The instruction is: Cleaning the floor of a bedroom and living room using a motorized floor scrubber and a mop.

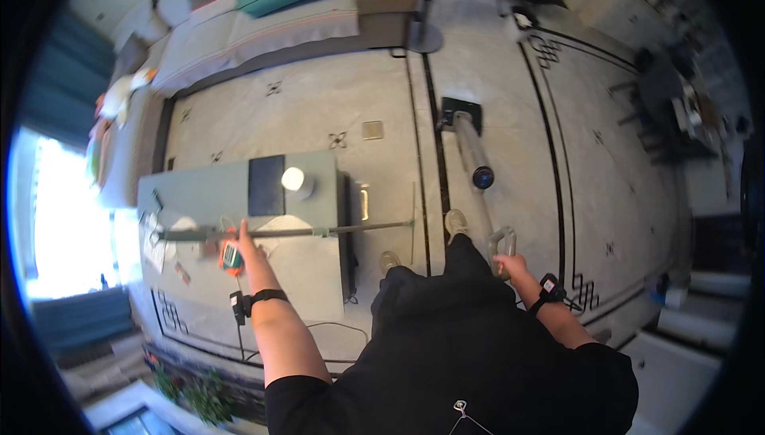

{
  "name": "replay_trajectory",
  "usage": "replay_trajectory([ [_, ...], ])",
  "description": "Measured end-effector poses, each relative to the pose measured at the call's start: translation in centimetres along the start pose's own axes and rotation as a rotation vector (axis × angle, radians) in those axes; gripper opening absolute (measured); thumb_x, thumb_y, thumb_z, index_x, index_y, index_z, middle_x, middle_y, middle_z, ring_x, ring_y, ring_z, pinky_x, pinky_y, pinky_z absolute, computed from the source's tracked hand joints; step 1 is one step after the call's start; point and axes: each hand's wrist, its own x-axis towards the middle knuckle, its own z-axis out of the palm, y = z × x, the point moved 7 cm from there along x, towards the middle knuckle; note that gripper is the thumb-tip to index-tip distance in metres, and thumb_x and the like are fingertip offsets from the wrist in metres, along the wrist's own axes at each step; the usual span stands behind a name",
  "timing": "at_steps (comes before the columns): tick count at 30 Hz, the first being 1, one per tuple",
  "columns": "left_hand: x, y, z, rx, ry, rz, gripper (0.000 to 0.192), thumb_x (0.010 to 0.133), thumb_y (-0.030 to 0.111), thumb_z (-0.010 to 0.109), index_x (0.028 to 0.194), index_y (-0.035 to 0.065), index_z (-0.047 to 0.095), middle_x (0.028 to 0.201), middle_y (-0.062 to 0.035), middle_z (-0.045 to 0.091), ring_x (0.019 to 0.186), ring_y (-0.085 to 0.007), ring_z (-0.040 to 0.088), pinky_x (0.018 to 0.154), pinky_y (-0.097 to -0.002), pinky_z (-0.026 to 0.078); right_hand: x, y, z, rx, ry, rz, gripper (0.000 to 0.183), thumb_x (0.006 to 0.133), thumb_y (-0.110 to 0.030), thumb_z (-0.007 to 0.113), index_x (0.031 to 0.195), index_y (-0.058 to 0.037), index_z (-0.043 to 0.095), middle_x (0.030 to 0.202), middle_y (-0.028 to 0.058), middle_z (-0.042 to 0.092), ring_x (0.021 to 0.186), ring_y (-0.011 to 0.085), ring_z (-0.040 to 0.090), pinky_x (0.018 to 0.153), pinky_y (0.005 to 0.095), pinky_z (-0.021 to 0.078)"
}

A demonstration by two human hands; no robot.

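Observation:
My left hand is closed around a long, thin pole, held roughly level over the coffee table. At the pole's right end sits a thin crosswise bar, seen almost edge-on; its exact kind is hard to tell. My right hand grips the looped handle of a grey upright floor cleaner. The cleaner's dark head rests on the tiled floor ahead of me, and a round dark display shows on its body. Below my left hand, an orange and green package appears on the table.
The coffee table carries a dark flat panel, a white cylinder and papers. Beyond stands a sofa. A stand with a round base is near it. Chairs are at right, plants lower left.

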Motion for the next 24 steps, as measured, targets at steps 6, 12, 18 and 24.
replay_trajectory([
  [6, -0.1, -3.5, 3.7, -0.196, 0.002, -0.184, 0.031, 0.074, 0.027, 0.066, 0.095, 0.0146, 0.047, 0.090, -0.0050, 0.055, 0.084, -0.0172, 0.052, 0.072, -0.0377, 0.041, -11.0, 9.4, -7.3, -0.045, 0.139, 0.187, 0.016, 0.067, -0.010, 0.063, 0.057, -0.0024, 0.053, 0.049, 0.0061, 0.051, 0.041, 0.0167, 0.050, 0.042, 0.0292, 0.0398],
  [12, -10.4, -4.8, 6.8, -0.206, -0.427, -0.085, 0.021, 0.078, 0.024, 0.063, 0.081, 0.0073, 0.050, 0.078, -0.0061, 0.056, 0.077, -0.0159, 0.052, 0.070, -0.0302, 0.039, -19.2, 16.7, -13.4, -0.331, 0.199, 0.276, 0.019, 0.063, -0.016, 0.064, 0.060, 0.0016, 0.057, 0.052, 0.0105, 0.055, 0.046, 0.0202, 0.056, 0.046, 0.0323, 0.0431],
  [18, -25.4, -7.2, 7.0, -0.089, -0.658, -0.140, 0.018, 0.076, 0.018, 0.064, 0.074, 0.0081, 0.049, 0.080, -0.0029, 0.054, 0.077, -0.0103, 0.047, 0.070, -0.0246, 0.036, -22.4, 19.6, -20.2, -0.713, 0.292, 0.132, 0.027, 0.063, -0.022, 0.066, 0.079, -0.0006, 0.064, 0.069, 0.0205, 0.061, 0.073, 0.0347, 0.060, 0.064, 0.0380, 0.0471],
  [24, -36.4, -4.2, 4.2, -0.149, -0.486, 0.124, 0.028, 0.089, 0.022, 0.049, 0.066, 0.0051, 0.047, 0.072, -0.0068, 0.054, 0.071, -0.0133, 0.048, 0.072, -0.0286, 0.039, -19.9, 21.2, -27.6, -0.806, 0.293, 0.028, 0.022, 0.062, -0.019, 0.062, 0.081, -0.0071, 0.065, 0.078, 0.0180, 0.062, 0.080, 0.0350, 0.059, 0.069, 0.0405, 0.0468],
])
